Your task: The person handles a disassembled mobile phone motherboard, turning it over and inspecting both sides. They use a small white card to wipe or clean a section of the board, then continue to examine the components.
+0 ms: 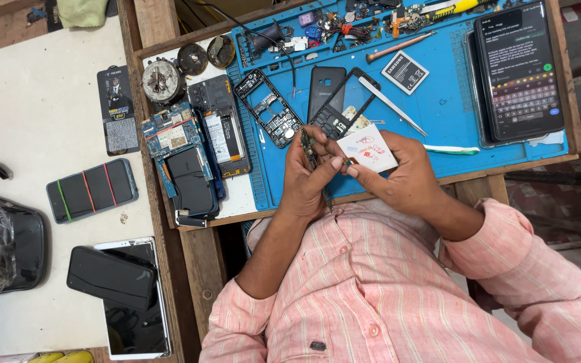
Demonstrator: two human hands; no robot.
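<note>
Step in hand looks like close work on a small part pulled from a phone: left hand (307, 176) pinches a narrow dark circuit board strip (308, 148) upright between thumb & fingertips, fingers closed tight on it, just over the near edge of the blue repair mat (438, 101). Right hand (405, 178) is curled shut round a small white card (368, 149) w/ red marks, thumb on top, card corner touching or nearly touching the strip; can't tell which.

Next move, by my read, needs a steady left pinch & fine control of the card edge vs. the board, since both are held in air, no rest under them.

Around: black phone frame (344, 101) and black back cover (325, 84) lie just beyond the hands, tweezers (391, 105) beside them, flat battery (405, 71) further up. A lit phone (519, 70) sits at mat's right end. Opened phone w/ blue board (179, 158) lies to the left, off the mat.
</note>
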